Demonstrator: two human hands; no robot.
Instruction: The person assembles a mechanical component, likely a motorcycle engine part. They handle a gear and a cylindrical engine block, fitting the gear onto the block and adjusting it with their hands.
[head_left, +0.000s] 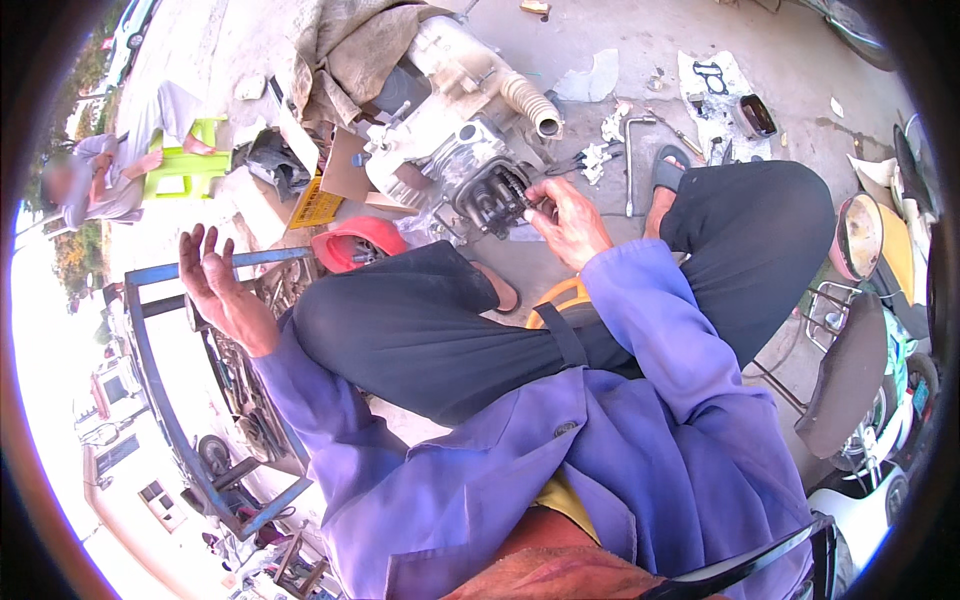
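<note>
Rough concrete ground [590, 25] spreads out ahead, scattered with parts: an L-shaped wrench [629, 165] lying beyond the knees, a dark gasket [711, 78] farther off on a pale sheet [737, 78]. And there's the engine [440, 150], just past the knees, a red basin [335, 248] near its left side, its open cylinder head [490, 198] facing the worker.

Right hand [570, 222] right on the edge of it! Thumb and fingertips drawn close together at the head's rim; whether something small is pinched between them, I can't tell. Left hand [225, 290] up and away, fingers loosely spread, nothing seen in it, a blue metal frame [155, 375] below.

Handling? Looks a heavy, rigid lump, so any lift wants both hands under the solid casing. That dark valve gear is probably oily and slick: firm pinch, dry edges. Cooling fins should give good purchase, though thin ones may chip. Not the corrugated hose [524, 100], though; that looks likely to flex.
</note>
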